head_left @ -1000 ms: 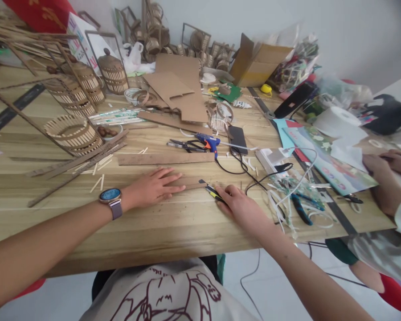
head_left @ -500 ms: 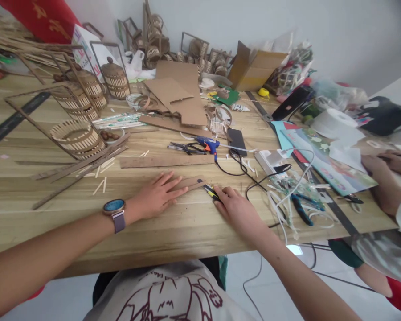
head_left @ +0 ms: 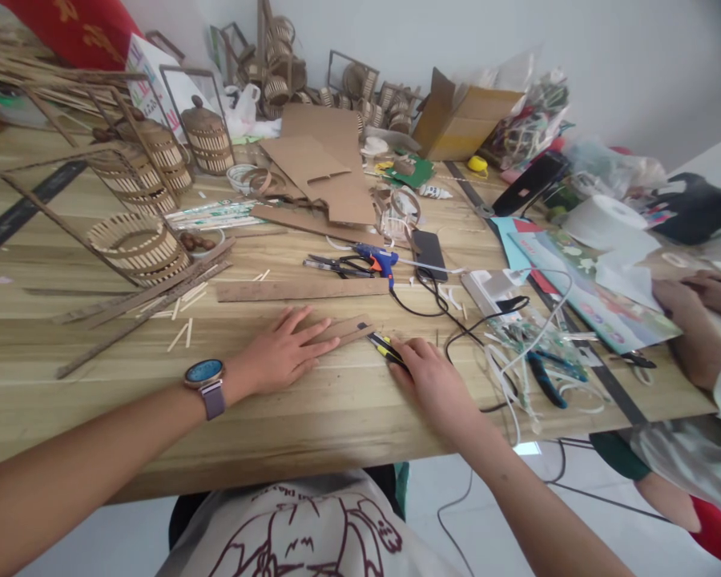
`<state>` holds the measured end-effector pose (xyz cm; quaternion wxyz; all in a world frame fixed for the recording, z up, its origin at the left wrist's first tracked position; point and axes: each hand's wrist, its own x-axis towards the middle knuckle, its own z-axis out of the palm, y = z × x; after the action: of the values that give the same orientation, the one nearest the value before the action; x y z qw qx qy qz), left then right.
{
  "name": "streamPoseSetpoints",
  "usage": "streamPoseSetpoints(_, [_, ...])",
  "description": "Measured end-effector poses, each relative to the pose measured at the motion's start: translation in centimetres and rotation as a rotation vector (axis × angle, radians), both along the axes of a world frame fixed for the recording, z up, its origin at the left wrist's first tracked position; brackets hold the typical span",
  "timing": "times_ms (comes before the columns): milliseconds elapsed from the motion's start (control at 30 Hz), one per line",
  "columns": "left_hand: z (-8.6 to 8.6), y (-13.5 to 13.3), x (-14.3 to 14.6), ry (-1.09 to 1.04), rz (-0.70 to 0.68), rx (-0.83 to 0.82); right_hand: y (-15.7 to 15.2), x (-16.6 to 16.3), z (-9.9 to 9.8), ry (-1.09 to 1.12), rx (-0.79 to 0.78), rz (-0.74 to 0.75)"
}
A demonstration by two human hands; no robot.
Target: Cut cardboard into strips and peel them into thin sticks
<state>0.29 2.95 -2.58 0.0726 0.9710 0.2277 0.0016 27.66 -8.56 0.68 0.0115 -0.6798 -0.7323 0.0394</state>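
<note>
My left hand [head_left: 279,353], a blue-faced watch on its wrist, lies flat with fingers spread on a short brown cardboard strip [head_left: 349,328] on the wooden table [head_left: 66,353]. My right hand [head_left: 433,377] is closed around a yellow-and-black utility knife [head_left: 380,346], whose tip sits at the right end of that strip. A longer cardboard strip [head_left: 300,289] lies just beyond my hands.
A blue glue gun [head_left: 377,258], scissors [head_left: 336,265], a black phone [head_left: 428,252] and cables lie behind the strips. Woven bamboo baskets [head_left: 135,247] and frames stand left. Cardboard sheets [head_left: 321,164] and a box [head_left: 462,120] sit at the back. Another person's hands [head_left: 694,320] rest at right by pliers [head_left: 544,377].
My hands have stayed almost still on the strip and the knife; the view has shifted slightly.
</note>
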Motion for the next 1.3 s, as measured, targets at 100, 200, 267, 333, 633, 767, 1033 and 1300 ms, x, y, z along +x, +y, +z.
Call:
streamPoseSetpoints(100, [0.1,-0.1,0.1,0.002,0.003,-0.010,0.1,-0.2,0.3,-0.040,-0.022,0.019])
streamPoseSetpoints(200, [0.1,-0.1,0.1,0.001,0.002,-0.013,0.2,-0.5,0.4,-0.052,-0.020,0.005])
streamPoseSetpoints(267, [0.0,-0.1,0.0,0.000,0.001,-0.015,0.1,-0.7,0.1,-0.049,-0.010,0.008])
streamPoseSetpoints(333, [0.0,-0.1,0.0,-0.008,0.001,-0.016,-0.1,-0.9,-0.1,-0.056,0.007,0.016])
streamPoseSetpoints(633, [-0.7,-0.1,-0.1,-0.055,0.005,0.026,-0.6,-2.2,0.0,-0.104,0.007,-0.007])
streamPoseSetpoints(767, [-0.7,-0.1,-0.1,-0.069,0.004,0.025,-0.7,-2.6,0.1,-0.120,-0.008,-0.014])
streamPoseSetpoints(1033, [-0.4,0.0,0.0,-0.056,0.007,-0.001,-1.0,-3.3,-0.5,-0.098,0.017,-0.027])
streamPoseSetpoints(1300, [-0.5,-0.1,0.0,-0.073,0.022,0.001,-1.1,-3.9,-0.3,-0.106,-0.021,-0.040])
